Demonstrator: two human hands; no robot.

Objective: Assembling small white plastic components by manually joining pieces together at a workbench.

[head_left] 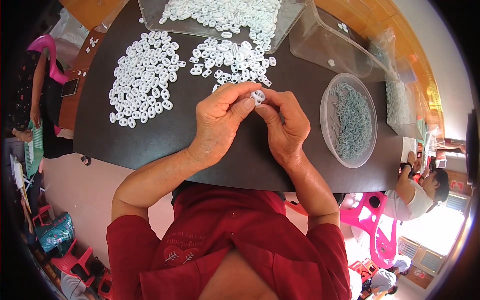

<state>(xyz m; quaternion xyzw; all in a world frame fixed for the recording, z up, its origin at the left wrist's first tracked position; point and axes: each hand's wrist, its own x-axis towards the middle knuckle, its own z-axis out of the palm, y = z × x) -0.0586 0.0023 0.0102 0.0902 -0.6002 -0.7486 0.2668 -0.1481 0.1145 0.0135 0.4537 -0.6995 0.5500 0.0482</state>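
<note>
Both hands meet over the middle of a dark table (150, 140). My left hand (220, 122) and my right hand (282, 125) pinch one small white plastic oval piece (258, 96) between their fingertips. Just beyond the fingers lies a loose pile of the same white pieces (232, 62). A second, flatter spread of white pieces (142, 77) lies to the left. A round clear bowl (327, 107) of thin grey metal bits (352, 120) stands right of my right hand.
A clear plastic tray (150, 15) heaped with white pieces sits at the table's far edge, beside an empty clear bin (325, 42). Clear bags (400, 100) lie at far right. Other people sit at left and lower right, near pink plastic chairs (375, 225).
</note>
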